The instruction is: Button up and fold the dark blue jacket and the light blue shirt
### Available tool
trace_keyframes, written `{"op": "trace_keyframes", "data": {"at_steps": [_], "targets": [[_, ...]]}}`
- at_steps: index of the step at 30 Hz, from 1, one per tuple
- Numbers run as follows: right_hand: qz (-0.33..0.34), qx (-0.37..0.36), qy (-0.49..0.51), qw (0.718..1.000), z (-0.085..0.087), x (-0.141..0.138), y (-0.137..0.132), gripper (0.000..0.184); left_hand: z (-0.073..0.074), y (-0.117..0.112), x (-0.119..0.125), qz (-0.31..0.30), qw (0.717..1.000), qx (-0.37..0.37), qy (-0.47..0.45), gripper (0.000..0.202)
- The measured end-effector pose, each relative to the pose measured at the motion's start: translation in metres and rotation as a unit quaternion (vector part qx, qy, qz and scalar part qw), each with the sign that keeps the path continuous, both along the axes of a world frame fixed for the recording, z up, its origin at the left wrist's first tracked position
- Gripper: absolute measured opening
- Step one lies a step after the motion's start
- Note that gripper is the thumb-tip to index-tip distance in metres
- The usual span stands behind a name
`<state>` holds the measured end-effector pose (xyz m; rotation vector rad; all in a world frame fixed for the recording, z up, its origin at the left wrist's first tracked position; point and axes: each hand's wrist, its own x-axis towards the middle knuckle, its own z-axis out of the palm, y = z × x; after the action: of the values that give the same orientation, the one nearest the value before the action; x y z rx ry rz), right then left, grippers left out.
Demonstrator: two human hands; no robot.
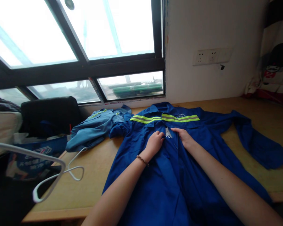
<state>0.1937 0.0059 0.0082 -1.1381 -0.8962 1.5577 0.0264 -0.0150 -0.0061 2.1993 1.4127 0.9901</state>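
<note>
A dark blue work jacket lies spread front up, collar at the far side, with yellow-and-grey reflective bands across the chest. Its lower end runs out of view. My left hand, a beaded bracelet at the wrist, is closed on the left front edge of the opening. Opposite it, my right hand pinches the other front edge between thumb and fingers. A small white patch shows in the gap between the hands. One sleeve stretches out to the right.
A lighter blue garment lies bunched at the left on the wooden table. A white cable loops over the table's left edge. Bags stand beyond it. Behind are a window and wall sockets.
</note>
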Motion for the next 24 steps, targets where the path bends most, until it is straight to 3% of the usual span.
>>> {"op": "trace_keyframes", "data": {"at_steps": [3, 8, 12, 15, 19, 24], "targets": [[0.003, -0.066, 0.051, 0.997, 0.000, -0.005, -0.005, 0.010, -0.004, 0.008, -0.004, -0.001, 0.994, -0.029, -0.108, 0.015], [0.037, -0.077, 0.037, 0.996, 0.003, -0.006, -0.009, 0.006, -0.002, 0.019, -0.008, -0.011, 0.961, -0.129, -0.243, 0.014], [0.056, -0.048, 0.051, 0.996, 0.012, -0.006, -0.014, 0.005, 0.008, 0.015, -0.006, -0.030, 0.917, -0.212, -0.336, 0.020], [0.066, -0.017, 0.053, 0.996, 0.013, -0.008, -0.017, 0.006, 0.015, 0.010, -0.007, -0.049, 0.868, -0.284, -0.404, 0.024], [0.074, -0.034, 0.055, 0.995, 0.005, -0.009, -0.016, 0.008, 0.016, 0.008, -0.010, -0.069, 0.812, -0.383, -0.434, 0.029], [0.112, -0.047, 0.078, 0.990, -0.003, -0.005, -0.012, 0.010, 0.007, 0.009, -0.009, -0.080, 0.799, -0.394, -0.447, 0.030]]}}
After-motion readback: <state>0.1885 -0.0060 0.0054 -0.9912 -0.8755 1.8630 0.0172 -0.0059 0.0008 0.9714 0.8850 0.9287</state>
